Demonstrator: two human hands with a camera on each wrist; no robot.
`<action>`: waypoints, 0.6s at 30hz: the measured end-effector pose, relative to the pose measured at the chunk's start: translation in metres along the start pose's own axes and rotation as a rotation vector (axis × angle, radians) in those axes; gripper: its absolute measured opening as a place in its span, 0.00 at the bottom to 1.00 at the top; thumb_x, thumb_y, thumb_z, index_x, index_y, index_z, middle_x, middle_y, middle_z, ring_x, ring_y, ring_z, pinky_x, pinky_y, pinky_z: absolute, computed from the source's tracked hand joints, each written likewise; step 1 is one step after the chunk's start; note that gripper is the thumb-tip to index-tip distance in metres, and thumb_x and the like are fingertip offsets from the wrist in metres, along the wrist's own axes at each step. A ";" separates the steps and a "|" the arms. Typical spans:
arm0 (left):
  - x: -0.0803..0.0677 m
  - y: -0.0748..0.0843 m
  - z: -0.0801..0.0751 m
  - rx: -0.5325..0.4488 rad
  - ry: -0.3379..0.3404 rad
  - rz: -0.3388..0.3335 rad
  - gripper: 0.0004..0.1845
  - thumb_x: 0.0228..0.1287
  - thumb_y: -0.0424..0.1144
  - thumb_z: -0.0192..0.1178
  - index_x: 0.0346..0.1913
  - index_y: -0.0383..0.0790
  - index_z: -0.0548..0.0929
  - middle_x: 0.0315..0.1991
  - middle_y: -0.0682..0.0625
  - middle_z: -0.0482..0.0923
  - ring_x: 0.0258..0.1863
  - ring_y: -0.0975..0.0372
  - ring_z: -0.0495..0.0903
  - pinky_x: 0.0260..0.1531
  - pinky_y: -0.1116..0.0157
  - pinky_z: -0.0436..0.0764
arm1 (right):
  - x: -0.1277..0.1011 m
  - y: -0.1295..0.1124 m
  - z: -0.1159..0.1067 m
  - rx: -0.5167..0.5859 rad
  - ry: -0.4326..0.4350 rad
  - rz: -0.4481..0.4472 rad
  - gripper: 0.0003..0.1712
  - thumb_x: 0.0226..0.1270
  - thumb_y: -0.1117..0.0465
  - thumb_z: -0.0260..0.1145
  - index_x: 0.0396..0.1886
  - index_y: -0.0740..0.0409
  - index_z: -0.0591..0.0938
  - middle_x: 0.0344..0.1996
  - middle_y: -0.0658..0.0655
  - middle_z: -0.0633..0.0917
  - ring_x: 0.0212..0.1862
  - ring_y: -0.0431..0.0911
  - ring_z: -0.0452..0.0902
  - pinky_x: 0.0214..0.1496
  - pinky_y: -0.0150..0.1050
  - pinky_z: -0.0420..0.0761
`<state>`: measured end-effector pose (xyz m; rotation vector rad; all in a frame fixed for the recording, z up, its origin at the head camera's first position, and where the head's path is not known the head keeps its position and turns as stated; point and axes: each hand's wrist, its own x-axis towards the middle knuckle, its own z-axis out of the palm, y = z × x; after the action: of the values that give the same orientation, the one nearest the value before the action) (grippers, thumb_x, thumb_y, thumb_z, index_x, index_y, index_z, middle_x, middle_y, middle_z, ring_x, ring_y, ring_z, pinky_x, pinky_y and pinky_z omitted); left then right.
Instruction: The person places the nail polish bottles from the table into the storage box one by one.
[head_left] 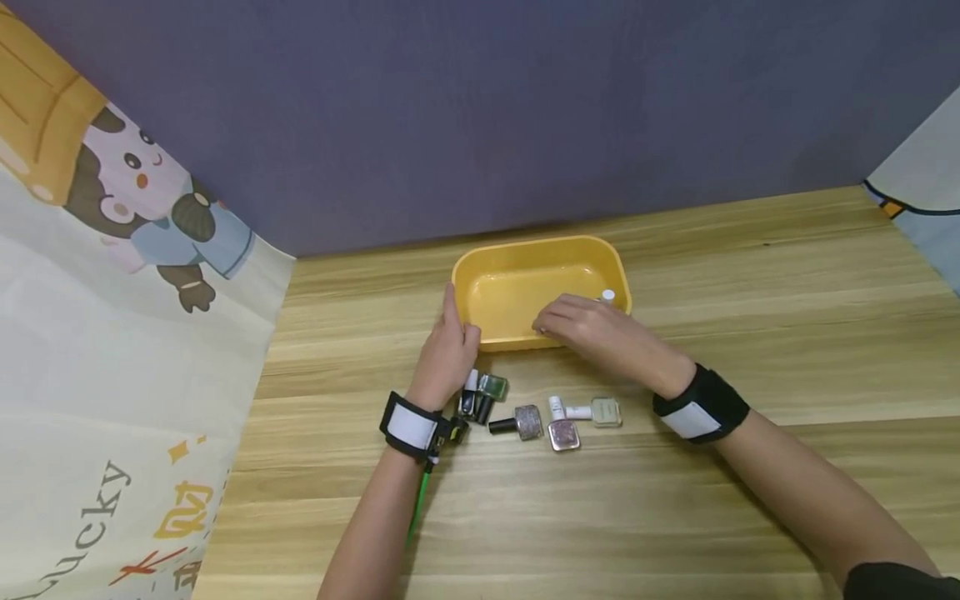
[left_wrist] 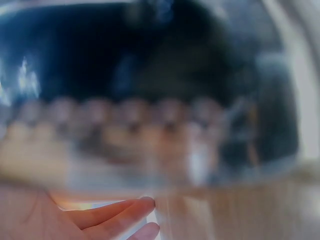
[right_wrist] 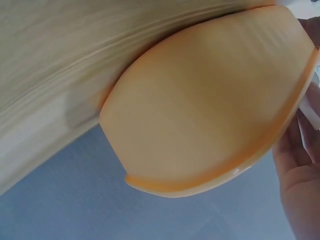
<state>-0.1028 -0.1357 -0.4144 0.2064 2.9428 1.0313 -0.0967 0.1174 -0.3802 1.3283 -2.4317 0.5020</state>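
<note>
My left hand (head_left: 448, 346), fingers straight, rests against the yellow tub's (head_left: 517, 250) left corner. My right hand's (head_left: 592, 329) grip is pinched on a white-capped bottle (head_left: 607, 295) over the tub.

tub (head_left: 480, 275) yellow | table (head_left: 750, 275) light woodgrain | bottle (head_left: 562, 434) maybe pink glitter

The tub (head_left: 525, 250) looks like smooth, slightly glossy yellow plastic, on a matt wood-grain table (head_left: 750, 283).

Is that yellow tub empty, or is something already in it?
Nearly empty: the yellow tub shows a bare floor, apart from a white-capped bottle the right hand holds over it.
</note>
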 end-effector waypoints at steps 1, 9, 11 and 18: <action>0.000 0.000 0.000 -0.001 0.002 0.000 0.41 0.73 0.44 0.42 0.80 0.40 0.36 0.68 0.33 0.69 0.32 0.53 0.77 0.35 0.57 0.78 | 0.000 0.000 0.001 -0.005 -0.003 0.000 0.11 0.65 0.67 0.67 0.46 0.61 0.85 0.42 0.55 0.87 0.48 0.47 0.81 0.54 0.40 0.81; 0.001 -0.004 0.002 -0.019 0.006 0.021 0.41 0.72 0.43 0.43 0.80 0.39 0.36 0.62 0.32 0.73 0.29 0.54 0.76 0.31 0.58 0.77 | -0.003 0.003 0.005 0.004 -0.048 -0.003 0.11 0.66 0.69 0.64 0.46 0.61 0.85 0.43 0.54 0.86 0.49 0.47 0.80 0.55 0.41 0.80; 0.000 -0.006 0.000 -0.013 0.010 0.018 0.41 0.71 0.43 0.43 0.80 0.39 0.37 0.61 0.33 0.74 0.27 0.54 0.75 0.28 0.59 0.76 | -0.001 0.002 0.007 0.010 -0.060 -0.001 0.10 0.68 0.68 0.63 0.47 0.61 0.84 0.44 0.54 0.86 0.50 0.47 0.80 0.56 0.41 0.80; 0.001 -0.005 -0.001 -0.030 0.000 0.017 0.41 0.72 0.44 0.42 0.80 0.40 0.36 0.69 0.32 0.67 0.28 0.54 0.76 0.30 0.59 0.77 | 0.002 0.004 0.005 -0.005 -0.044 0.037 0.09 0.66 0.66 0.67 0.45 0.60 0.86 0.41 0.54 0.86 0.47 0.47 0.80 0.54 0.41 0.81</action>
<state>-0.1048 -0.1397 -0.4165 0.2313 2.9284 1.0773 -0.1013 0.1155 -0.3841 1.3077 -2.4958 0.4811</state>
